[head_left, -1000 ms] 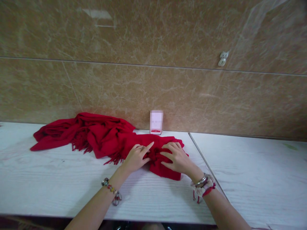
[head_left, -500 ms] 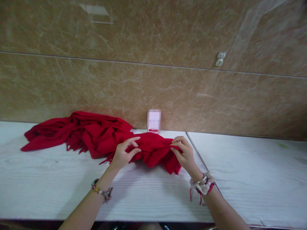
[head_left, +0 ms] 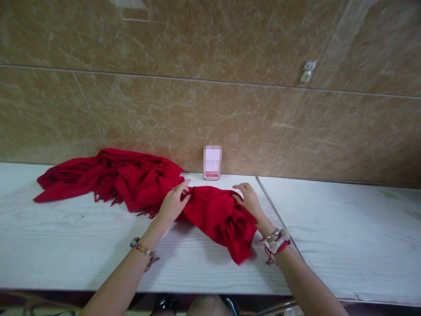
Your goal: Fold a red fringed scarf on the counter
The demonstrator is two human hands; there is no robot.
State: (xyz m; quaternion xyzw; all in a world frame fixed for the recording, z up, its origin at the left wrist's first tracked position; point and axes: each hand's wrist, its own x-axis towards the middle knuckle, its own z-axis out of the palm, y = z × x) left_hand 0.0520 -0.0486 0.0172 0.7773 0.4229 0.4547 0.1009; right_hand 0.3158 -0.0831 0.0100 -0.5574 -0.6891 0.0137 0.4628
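A long red scarf [head_left: 210, 206] with fringed ends lies bunched on the white table. Its left part is gathered in loose folds, while the right part is crumpled and hangs toward the front. My left hand [head_left: 173, 204] rests on the middle of the scarf, thumb and index finger apart. At the scarf's right end is my right hand [head_left: 248, 202], fingers stretched out and lying against the folds, some fingertips hidden by cloth. A bracelet circles each wrist.
Behind the scarf, a pale pink phone-like object [head_left: 212, 162], blurred out, leans on the brown marbled wall [head_left: 148, 114]. A small white cat figure [head_left: 308, 71] is fixed to the wall. A seam [head_left: 276, 208] crosses the white table [head_left: 329, 228] on the right.
My right hand has let go of its pinch on the scarf's edge and spread its fingers. The scarf's right end has dropped lower and toward the front. The view has shifted slightly.
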